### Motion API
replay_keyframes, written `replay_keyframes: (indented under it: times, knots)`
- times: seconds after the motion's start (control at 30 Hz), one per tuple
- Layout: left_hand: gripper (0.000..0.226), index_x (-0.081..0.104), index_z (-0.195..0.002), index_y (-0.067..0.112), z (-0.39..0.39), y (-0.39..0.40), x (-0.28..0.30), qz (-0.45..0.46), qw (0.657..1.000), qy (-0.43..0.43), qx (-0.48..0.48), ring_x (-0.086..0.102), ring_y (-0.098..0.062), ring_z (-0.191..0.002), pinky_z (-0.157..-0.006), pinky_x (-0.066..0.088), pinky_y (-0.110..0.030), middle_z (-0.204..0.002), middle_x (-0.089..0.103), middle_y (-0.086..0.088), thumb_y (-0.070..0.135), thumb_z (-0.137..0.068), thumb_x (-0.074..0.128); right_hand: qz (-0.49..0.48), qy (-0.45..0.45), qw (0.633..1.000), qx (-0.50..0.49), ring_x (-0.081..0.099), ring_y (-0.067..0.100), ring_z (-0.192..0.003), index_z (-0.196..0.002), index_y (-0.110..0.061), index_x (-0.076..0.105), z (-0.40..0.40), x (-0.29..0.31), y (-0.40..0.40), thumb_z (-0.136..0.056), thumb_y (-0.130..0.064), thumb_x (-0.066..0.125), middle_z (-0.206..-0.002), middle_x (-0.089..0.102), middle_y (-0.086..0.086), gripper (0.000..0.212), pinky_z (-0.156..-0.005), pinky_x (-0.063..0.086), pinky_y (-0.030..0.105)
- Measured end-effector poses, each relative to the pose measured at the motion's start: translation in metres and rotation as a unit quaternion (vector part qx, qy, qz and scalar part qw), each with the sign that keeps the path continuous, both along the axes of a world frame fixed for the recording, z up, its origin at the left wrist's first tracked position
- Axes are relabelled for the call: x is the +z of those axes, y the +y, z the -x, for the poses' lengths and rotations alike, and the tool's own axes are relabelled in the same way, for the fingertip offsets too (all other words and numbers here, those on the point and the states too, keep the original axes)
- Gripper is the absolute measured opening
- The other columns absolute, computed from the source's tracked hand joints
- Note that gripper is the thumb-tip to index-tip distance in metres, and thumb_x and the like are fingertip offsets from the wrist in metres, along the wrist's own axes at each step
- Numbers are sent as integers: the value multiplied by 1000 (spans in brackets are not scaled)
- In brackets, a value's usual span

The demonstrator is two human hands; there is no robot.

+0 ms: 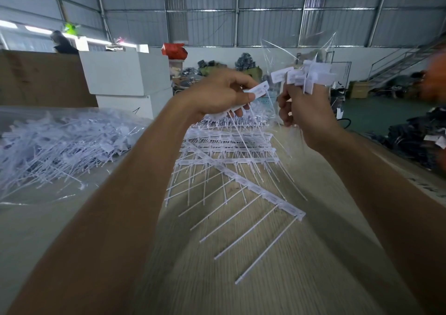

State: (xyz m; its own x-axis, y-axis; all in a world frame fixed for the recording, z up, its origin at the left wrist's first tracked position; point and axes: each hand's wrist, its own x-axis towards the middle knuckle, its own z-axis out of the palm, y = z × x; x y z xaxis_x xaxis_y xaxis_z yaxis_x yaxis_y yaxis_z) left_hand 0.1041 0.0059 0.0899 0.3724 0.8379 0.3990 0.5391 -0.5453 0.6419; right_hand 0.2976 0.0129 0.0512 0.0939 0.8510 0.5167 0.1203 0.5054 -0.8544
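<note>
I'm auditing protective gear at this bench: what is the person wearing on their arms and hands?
Nothing that shows. The left hand and right hand are gloveless, and both forearms are bare to the frame's edge: no sleeves, watch or wristband. Rings: too blurred to tell.

A warehouse-style factory hall: corrugated metal walls (pixel 270 25) rise on steel beams (pixel 237 10) to a high roof, and a metal staircase (pixel 405 61) climbs the far right wall above a green floor (pixel 376 112). A large cardboard box (pixel 41 78) and white boxes (pixel 125 73) stand stacked at the left, with dark bundles of goods (pixel 243 61) and a red bag (pixel 174 49) piled along the back. In front, strips of white plastic tags (pixel 229 150) lie spread on a wooden worktable (pixel 265 266), beside a clear bag (pixel 36 117) heaped with loose ones.
</note>
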Motion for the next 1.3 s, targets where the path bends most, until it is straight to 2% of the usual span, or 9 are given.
replay_keyframes:
  times: [0.1,0.2,0.4,0.53,0.87,0.97,1.07,1.2,1.3]
  knots:
    - [22,67,-120,16,-1,-1,-2,24,999,-6,-25,64,-20,-70,-61,50,-29,-83,71,-10,14,-103,56,0,-11,1000,11,31,10,-46,-82,-17,56,1,-1,-1,-105,-16,42,-61,42,1,26,-44,22,20]
    - [19,67,-118,15,-1,-1,-2,24,999,-6,-21,61,-17,-64,-58,48,-27,-73,69,-4,15,-103,55,-14,-1,1000,21,34,1,-44,-88,-19,59,2,0,-1,-103,-22,55,-56,42,-10,16,-44,28,16]
    - [25,60,-113,5,1,-1,-2,34,999,-21,-8,58,-16,-61,-57,45,-28,-75,72,-6,23,-97,66,-8,28,998,64,30,10,-50,-93,-22,64,1,0,-3,-91,-34,73,-59,37,-3,15,-48,24,25]
    - [29,60,-113,7,0,-2,-2,25,999,-33,-10,60,-15,-58,-57,46,-27,-76,75,-7,26,-94,70,19,-28,994,100,26,14,-52,-82,-20,60,2,-3,-3,-90,-36,74,-60,33,5,23,-47,23,27]
    - [19,68,-88,12,5,3,-1,0,993,-116,31,65,-14,-57,-53,50,-25,-79,77,-7,29,-88,77,21,-7,989,147,23,10,-48,-86,-18,57,2,-3,-2,-96,-25,68,-57,32,-3,16,-43,23,23]
    - [15,72,-86,8,6,4,0,-2,991,-124,42,61,-15,-53,-52,49,-25,-74,76,-9,22,-89,76,-34,-75,990,117,41,3,-46,-86,-29,65,1,-5,-5,-93,-26,72,-54,52,-14,10,-45,35,18]
    - [11,74,-85,7,8,4,0,14,990,-132,41,55,-15,-49,-51,46,-24,-72,74,-11,16,-90,74,-73,-138,985,77,64,3,-66,-100,-25,72,2,-5,-8,-94,-27,70,-80,73,-10,7,-63,49,18]
    - [19,74,-70,13,10,6,-1,69,983,-170,26,53,-12,-47,-50,47,-22,-70,73,-11,11,-89,72,-148,-285,947,-8,63,25,-81,-107,13,66,2,-6,-3,-100,-6,58,-99,68,28,22,-71,46,17]
    - [18,74,-70,11,9,7,-2,115,974,-194,28,53,-11,-45,-48,48,-21,-68,72,-10,13,-88,73,-251,-350,901,-45,56,26,-65,-93,14,65,3,-6,-6,-92,10,56,-74,64,19,10,-64,37,1]
